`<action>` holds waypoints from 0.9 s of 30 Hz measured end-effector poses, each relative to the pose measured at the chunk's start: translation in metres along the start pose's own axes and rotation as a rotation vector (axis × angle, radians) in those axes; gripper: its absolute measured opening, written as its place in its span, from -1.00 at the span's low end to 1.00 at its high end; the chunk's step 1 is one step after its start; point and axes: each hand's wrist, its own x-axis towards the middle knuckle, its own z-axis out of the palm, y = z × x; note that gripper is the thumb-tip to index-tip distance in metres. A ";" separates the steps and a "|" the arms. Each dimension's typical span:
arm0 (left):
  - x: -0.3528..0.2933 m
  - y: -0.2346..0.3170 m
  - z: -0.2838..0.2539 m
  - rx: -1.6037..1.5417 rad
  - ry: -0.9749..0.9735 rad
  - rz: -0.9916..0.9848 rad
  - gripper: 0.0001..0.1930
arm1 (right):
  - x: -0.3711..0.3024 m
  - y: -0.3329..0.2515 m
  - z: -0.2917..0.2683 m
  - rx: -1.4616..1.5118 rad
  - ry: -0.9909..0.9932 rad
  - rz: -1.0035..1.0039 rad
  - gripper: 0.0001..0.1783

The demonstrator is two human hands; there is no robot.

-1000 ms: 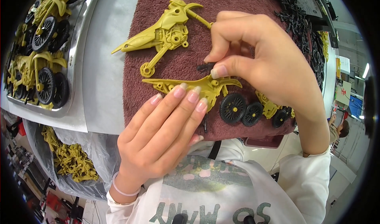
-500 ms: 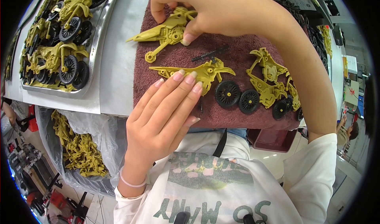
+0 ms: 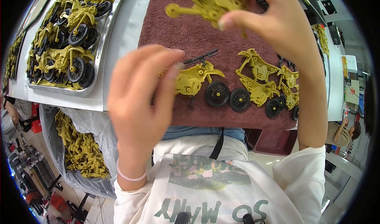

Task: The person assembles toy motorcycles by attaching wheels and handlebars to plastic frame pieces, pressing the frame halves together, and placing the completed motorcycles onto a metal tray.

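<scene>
My right hand (image 3: pixel 265 16) grips a yellow toy motorcycle body half (image 3: pixel 208 4) between thumb and fingers, lifted above the towel at the far side. My left hand (image 3: pixel 138 93), blurred and with bent fingers, is over the left end of another yellow body half (image 3: pixel 190 81) lying on the towel. Whether its fingertips touch that piece is hidden. A black handlebar (image 3: pixel 202 57) sits at this half's upper edge. Two black spoked wheels, the left wheel (image 3: pixel 217 93) and the right wheel (image 3: pixel 240 99), lie beside it.
More yellow body halves (image 3: pixel 259 93) and small black wheels (image 3: pixel 273 108) lie on the maroon towel (image 3: pixel 166 22) at right. A metal tray (image 3: pixel 103 38) of yellow motorcycles with black wheels stands at left. Below it, a plastic-lined bin (image 3: pixel 114 125) holds yellow parts (image 3: pixel 81 149).
My right hand has raised the yellow body half off the towel, moving it right and away. My left hand has lifted from lying flat on the other half and shifted left, its fingers bending.
</scene>
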 end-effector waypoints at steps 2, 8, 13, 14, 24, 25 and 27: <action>0.006 -0.005 -0.012 -0.004 0.037 -0.049 -0.78 | -0.017 -0.007 -0.002 0.033 -0.020 0.002 -0.63; 0.021 -0.003 -0.029 0.083 -0.326 0.183 -0.51 | -0.038 0.022 0.057 0.188 0.042 -0.388 -0.57; 0.009 -0.010 -0.028 0.053 -0.418 0.091 -0.54 | -0.043 0.020 0.076 0.146 0.081 -0.425 -0.56; 0.009 -0.009 -0.029 0.078 -0.428 0.127 -0.54 | -0.044 0.019 0.077 0.154 0.083 -0.423 -0.57; 0.004 -0.017 -0.026 0.064 -0.416 0.137 -0.57 | -0.047 0.017 0.092 0.174 0.180 -0.382 -0.61; 0.003 -0.017 -0.026 0.064 -0.415 0.133 -0.57 | -0.047 0.017 0.093 0.175 0.176 -0.383 -0.61; 0.002 -0.016 -0.025 0.028 -0.421 0.070 -0.57 | -0.048 0.017 0.093 0.191 0.182 -0.353 -0.62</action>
